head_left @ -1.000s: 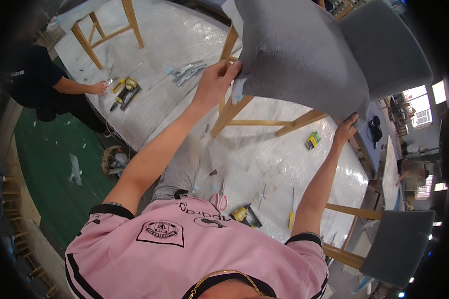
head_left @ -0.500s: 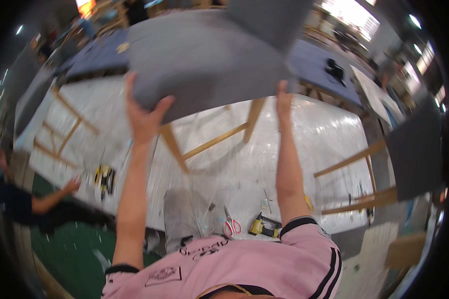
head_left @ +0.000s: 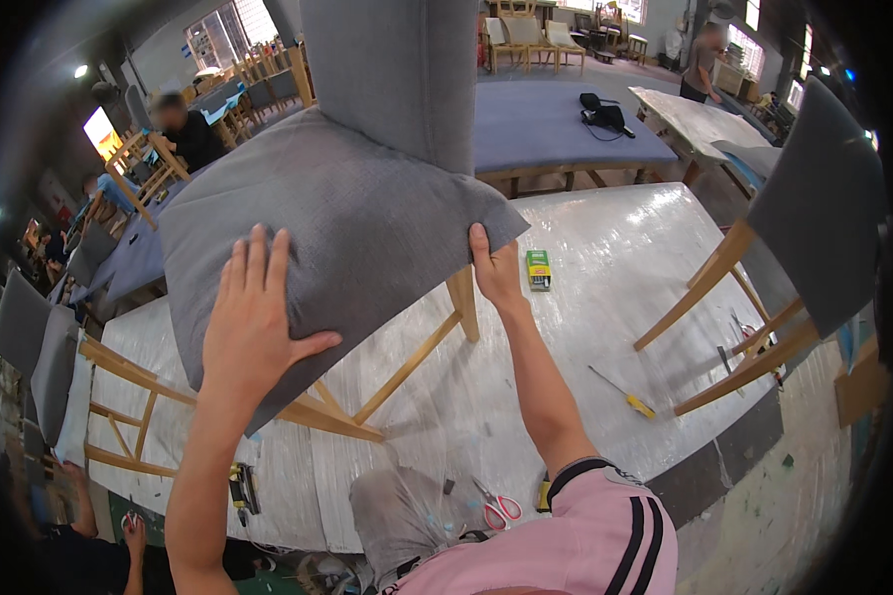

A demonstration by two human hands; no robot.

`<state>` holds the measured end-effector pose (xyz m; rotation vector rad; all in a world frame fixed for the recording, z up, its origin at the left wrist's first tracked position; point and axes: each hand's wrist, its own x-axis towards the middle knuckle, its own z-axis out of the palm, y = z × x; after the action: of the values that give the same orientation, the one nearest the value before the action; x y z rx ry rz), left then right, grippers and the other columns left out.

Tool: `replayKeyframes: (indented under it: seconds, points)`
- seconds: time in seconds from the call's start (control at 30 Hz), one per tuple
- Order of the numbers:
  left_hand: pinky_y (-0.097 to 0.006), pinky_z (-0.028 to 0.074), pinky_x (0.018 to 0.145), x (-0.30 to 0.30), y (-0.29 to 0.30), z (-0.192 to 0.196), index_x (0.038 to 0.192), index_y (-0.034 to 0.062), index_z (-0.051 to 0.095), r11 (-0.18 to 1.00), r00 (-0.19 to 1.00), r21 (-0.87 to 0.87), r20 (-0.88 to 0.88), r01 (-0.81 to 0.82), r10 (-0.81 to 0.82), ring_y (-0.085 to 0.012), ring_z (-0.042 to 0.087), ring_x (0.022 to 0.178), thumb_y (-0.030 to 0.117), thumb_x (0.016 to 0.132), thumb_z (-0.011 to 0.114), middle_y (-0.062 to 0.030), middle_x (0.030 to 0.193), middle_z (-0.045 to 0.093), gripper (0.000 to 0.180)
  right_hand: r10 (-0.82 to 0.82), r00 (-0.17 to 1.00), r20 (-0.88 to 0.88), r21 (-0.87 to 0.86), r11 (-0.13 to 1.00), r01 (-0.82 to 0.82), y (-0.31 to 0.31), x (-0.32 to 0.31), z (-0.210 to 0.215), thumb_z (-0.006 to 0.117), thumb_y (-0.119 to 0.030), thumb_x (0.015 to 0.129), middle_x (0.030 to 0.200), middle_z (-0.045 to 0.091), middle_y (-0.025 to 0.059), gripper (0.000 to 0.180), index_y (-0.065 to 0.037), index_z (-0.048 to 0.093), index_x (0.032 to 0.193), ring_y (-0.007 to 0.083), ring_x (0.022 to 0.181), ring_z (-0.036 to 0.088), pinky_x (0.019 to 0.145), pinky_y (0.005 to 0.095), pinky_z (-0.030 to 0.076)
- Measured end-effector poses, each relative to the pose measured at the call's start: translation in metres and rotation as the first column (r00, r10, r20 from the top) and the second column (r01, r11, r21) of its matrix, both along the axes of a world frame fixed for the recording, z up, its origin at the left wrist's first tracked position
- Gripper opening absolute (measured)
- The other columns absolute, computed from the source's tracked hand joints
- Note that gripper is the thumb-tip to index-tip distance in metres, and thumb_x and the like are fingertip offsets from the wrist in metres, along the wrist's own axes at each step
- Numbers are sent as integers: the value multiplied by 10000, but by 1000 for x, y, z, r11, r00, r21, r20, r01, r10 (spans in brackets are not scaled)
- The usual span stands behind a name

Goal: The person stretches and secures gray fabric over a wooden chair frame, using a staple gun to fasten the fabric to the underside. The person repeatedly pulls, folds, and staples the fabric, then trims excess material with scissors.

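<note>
A grey upholstered chair [head_left: 337, 198] with wooden legs stands tilted in front of me on a table covered in clear plastic film. My left hand [head_left: 251, 332] lies flat on the seat near its front left part, fingers stretched and thumb spread. At the seat's front right corner, my right hand [head_left: 494, 266] grips the fabric edge, thumb on top and the other fingers underneath, partly hidden. One wooden leg [head_left: 461, 302] shows below that corner.
Near me on the film-covered table [head_left: 585, 327] lie red-handled scissors [head_left: 501, 511], a screwdriver [head_left: 638, 405], a staple gun [head_left: 240, 491] and a small green-yellow box [head_left: 538, 270]. Another grey chair [head_left: 814, 228] lies at the right. A co-worker's hand [head_left: 134, 535] holds scissors at the lower left.
My left hand has gone from the seat's front edge onto its top. The seat has tilted and turned so its upper face shows more. My right hand stays at the right corner.
</note>
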<state>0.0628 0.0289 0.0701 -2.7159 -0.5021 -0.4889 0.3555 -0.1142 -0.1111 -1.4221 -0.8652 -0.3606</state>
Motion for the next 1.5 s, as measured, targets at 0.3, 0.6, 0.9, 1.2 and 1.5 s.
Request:
replayKeyframes:
  seconds: [0.3, 0.6, 0.9, 1.2, 1.5]
  points:
    - [-505, 370, 1184, 107, -1, -1, 1585, 54, 327, 980, 983, 78, 12, 181, -182, -488, 398, 1442, 655, 758, 777, -302, 1572, 382, 1117, -10, 999, 33, 23, 1000, 9, 13, -9, 3, 508, -380, 1072, 1171, 675, 241, 485, 63, 623, 1231, 395, 1122, 635, 978, 441, 469]
    - [-579, 366, 1157, 161, -19, -8, 1551, 26, 375, 978, 983, 123, 42, 170, -177, -553, 446, 1376, 670, 732, 805, -324, 1525, 435, 1127, 159, 965, -209, -53, 983, -173, -7, -6, -2, 516, -377, 1103, 1358, 605, 150, 493, 14, 541, 1402, 227, 1209, 596, 1045, 360, 467]
    - [-572, 353, 1176, 152, -13, -13, 1563, 35, 353, 981, 984, 111, 66, 157, -165, -560, 445, 1374, 718, 693, 805, -329, 1510, 452, 1195, 606, 424, -672, 576, 789, -215, 6, -79, 24, 681, -295, 1018, 969, 633, 0, 315, -85, 533, 1201, 107, 828, 645, 671, 261, 553]
    - [-576, 350, 1179, 153, -12, -15, 1555, 30, 354, 980, 981, 104, 83, 168, -177, -560, 440, 1380, 727, 672, 812, -331, 1508, 451, 1215, 828, 225, -513, 813, 553, -182, 5, -74, 23, 715, -322, 995, 790, 621, -44, 205, -141, 638, 1055, 51, 620, 528, 546, 230, 449]
    - [-580, 341, 1184, 156, -16, -15, 1560, 33, 360, 977, 976, 90, 90, 193, -201, -562, 435, 1383, 710, 680, 817, -333, 1510, 448, 1200, 506, 607, -613, 643, 766, 11, 9, -61, 21, 688, -343, 1014, 944, 663, 1, 289, -110, 600, 1160, 88, 684, 568, 577, 230, 479]
